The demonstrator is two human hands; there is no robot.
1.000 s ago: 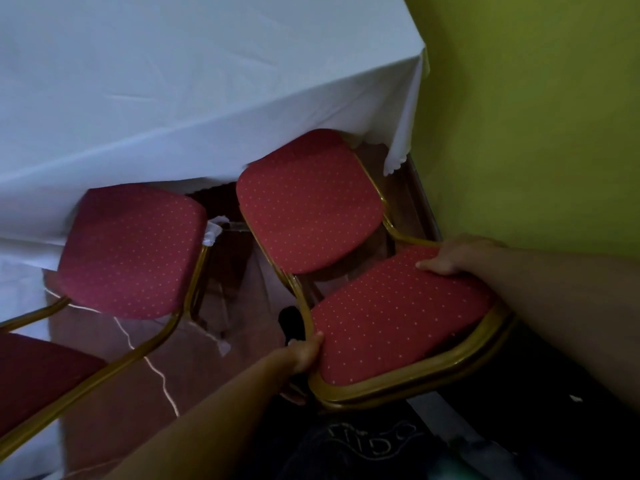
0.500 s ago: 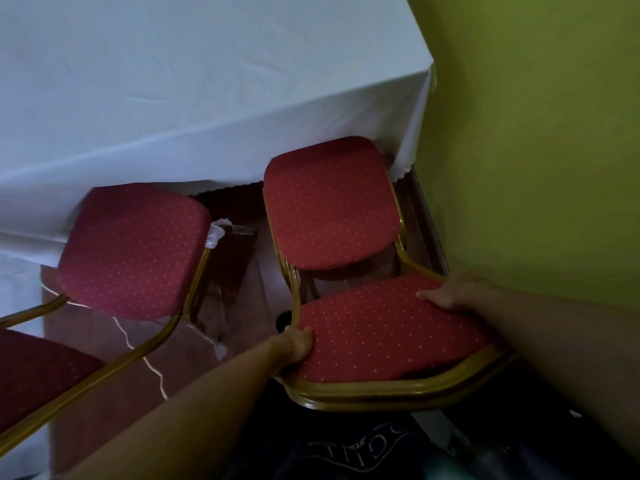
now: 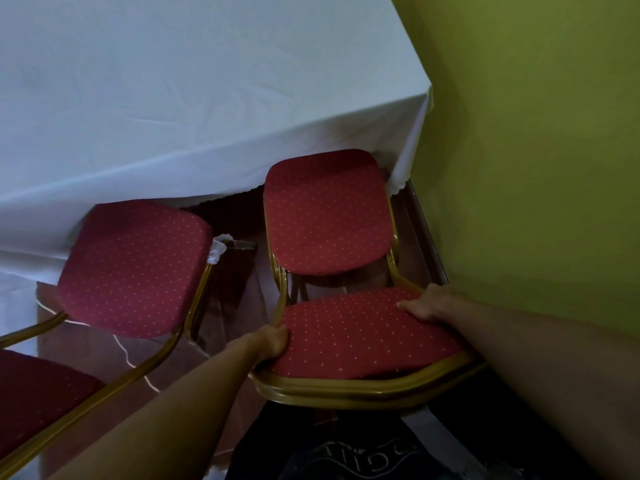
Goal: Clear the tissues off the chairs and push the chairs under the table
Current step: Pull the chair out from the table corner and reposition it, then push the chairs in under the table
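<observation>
Gripped at both sides of the padded backrest of the red dotted, gold metal-framed chair (image 3: 346,306) — left hand (image 3: 268,342) and right hand (image 3: 427,303), fingers curled shut on its edges. Beyond the fingers, seat partly under the white-clothed desk (image 3: 173,98). Judged rigid, fairly light — slid best from the frame.

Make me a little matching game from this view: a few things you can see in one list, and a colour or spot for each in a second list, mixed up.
Things:
1. tablecloth
2. wall
3. right-hand chair
4. scrap of tissue

Descriptions:
A. yellow-green
B. held at both sides by the left hand and right hand
C. white, draped over the table edge
D. at the corner of the left-hand chair

Pairs: 1-C, 2-A, 3-B, 4-D
</observation>
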